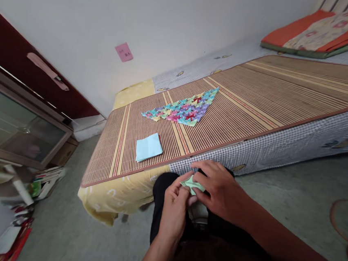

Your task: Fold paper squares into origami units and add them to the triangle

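A small piece of folded light green paper is held between my two hands, above my lap. My left hand pinches its left side between thumb and fingers. From the right, my right hand grips the same paper with thumb and index finger, the other fingers curled above it. Part of the paper is hidden behind my fingers. On the striped mat ahead lies a stack of light blue paper squares. Beyond it, many small folded paper pieces in several colours are grouped in a rough triangle.
The bamboo mat covers a bed against the white wall. A folded orange quilt sits at the far right. A pink note is on the wall. At left stand a glass-fronted cabinet and floor clutter.
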Demonstrator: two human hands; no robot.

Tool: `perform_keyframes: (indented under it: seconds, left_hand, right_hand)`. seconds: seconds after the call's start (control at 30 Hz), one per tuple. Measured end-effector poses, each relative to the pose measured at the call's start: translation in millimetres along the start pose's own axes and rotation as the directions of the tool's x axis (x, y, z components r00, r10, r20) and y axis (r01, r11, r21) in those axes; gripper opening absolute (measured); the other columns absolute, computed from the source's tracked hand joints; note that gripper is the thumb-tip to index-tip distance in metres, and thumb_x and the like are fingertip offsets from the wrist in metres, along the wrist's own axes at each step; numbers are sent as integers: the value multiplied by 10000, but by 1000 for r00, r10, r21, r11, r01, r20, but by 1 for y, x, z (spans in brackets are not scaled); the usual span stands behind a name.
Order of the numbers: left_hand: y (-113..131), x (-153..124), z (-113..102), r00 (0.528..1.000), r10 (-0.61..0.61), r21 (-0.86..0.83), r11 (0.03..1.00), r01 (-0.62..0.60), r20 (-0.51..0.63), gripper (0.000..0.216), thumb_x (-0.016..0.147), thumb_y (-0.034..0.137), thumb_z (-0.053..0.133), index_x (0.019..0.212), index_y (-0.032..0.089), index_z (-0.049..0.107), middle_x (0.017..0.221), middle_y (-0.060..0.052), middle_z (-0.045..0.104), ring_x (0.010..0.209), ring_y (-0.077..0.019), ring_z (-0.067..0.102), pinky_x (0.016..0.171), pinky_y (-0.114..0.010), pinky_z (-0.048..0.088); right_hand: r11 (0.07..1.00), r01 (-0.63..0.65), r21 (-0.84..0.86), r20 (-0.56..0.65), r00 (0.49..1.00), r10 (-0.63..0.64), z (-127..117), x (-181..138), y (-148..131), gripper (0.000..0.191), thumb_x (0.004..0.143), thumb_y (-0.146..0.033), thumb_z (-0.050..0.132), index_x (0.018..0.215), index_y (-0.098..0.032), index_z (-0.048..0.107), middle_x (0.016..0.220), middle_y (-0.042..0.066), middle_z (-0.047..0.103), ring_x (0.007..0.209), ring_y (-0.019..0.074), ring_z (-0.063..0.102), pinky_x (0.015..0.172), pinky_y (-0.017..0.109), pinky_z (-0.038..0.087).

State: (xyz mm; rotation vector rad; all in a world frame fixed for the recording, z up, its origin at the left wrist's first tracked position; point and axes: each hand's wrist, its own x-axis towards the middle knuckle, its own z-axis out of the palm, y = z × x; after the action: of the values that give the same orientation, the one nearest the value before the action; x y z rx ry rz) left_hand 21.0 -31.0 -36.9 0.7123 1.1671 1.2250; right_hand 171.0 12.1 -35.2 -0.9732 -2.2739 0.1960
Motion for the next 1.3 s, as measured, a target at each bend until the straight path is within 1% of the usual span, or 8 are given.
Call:
perform_keyframes:
  seconds: [0.1, 0.17, 0.33, 0.47, 0.6, 0.83, 1.07, 1.3]
  left_hand:
    - [2, 1, 2, 1000, -14, -30, 999, 14, 4, 439, 790, 299, 742, 1205, 157, 749, 1012, -105, 778, 877, -206, 714, 761, -292, 575]
    - [1, 1, 1, 1000, -10, -23, 1000, 10, 16, 428, 807, 309, 738, 1204, 150, 747, 1005, -110, 784, 891, -216, 722, 774, -301, 578]
    - [-4, 3, -6, 1000, 6, 40, 999, -7, 12, 434, 838, 327, 734, 1236, 154, 732, 1079, -114, 778, 913, -217, 730, 796, -296, 585]
    - [-5, 5, -8, 1000, 18, 41, 999, -19, 23, 452, 833, 369, 734, 1227, 148, 735, 1077, -115, 776, 948, -241, 732, 836, -337, 598]
    - [-6, 4, -7, 999, 34, 78, 996, -36, 22, 401, 813, 341, 746, 1170, 159, 756, 1068, -96, 771, 947, -229, 727, 838, -330, 598]
    - [-1, 4, -4, 996, -80, -105, 991, 83, 29, 427, 776, 362, 796, 1145, 153, 750, 988, -104, 767, 838, -198, 720, 729, -273, 569]
    - [-5, 4, -3, 997, -10, -52, 999, 14, 76, 417, 857, 427, 750, 1183, 168, 751, 1098, -127, 751, 981, -232, 697, 894, -358, 563]
    - [-9, 8, -8, 998, 6, -11, 1000, -5, 70, 473, 845, 486, 751, 1203, 176, 744, 1209, -146, 731, 1134, -297, 670, 934, -392, 556]
  right_hand:
    - [999, -37, 12, 53, 998, 37, -3, -1, 1, 26, 886, -152, 614, 897, -175, 616, 945, 86, 631, 844, 256, 565, 750, 394, 460]
    - [998, -54, 34, 73, 996, 52, -5, -2, 1, 35, 888, -163, 623, 868, -179, 598, 886, 63, 601, 811, 238, 554, 729, 368, 440]
    - [985, -92, 147, 158, 985, 68, -10, -5, 5, 144, 875, -222, 710, 893, -181, 573, 904, 45, 592, 839, 229, 566, 734, 339, 424]
    - [958, -125, 259, 242, 968, 60, -7, -5, 13, 154, 885, -82, 670, 946, -177, 564, 911, 24, 594, 835, 201, 591, 720, 305, 415]
    - [956, -142, 256, 271, 960, 69, -4, -5, 16, 142, 905, -82, 664, 905, -174, 555, 883, 20, 589, 815, 198, 596, 698, 301, 403]
    - [965, -124, 230, 173, 981, 85, -5, 0, 6, 123, 877, -181, 705, 924, -168, 593, 967, 65, 601, 906, 242, 564, 794, 358, 450]
    - [988, -74, 132, 18, 997, 72, 13, 3, 2, 117, 871, -45, 584, 858, -161, 602, 965, 86, 621, 866, 243, 543, 764, 371, 412]
    - [992, -106, 68, 109, 989, 98, 22, 5, 4, 196, 905, -23, 520, 790, -157, 607, 930, 101, 633, 832, 237, 548, 739, 369, 410]
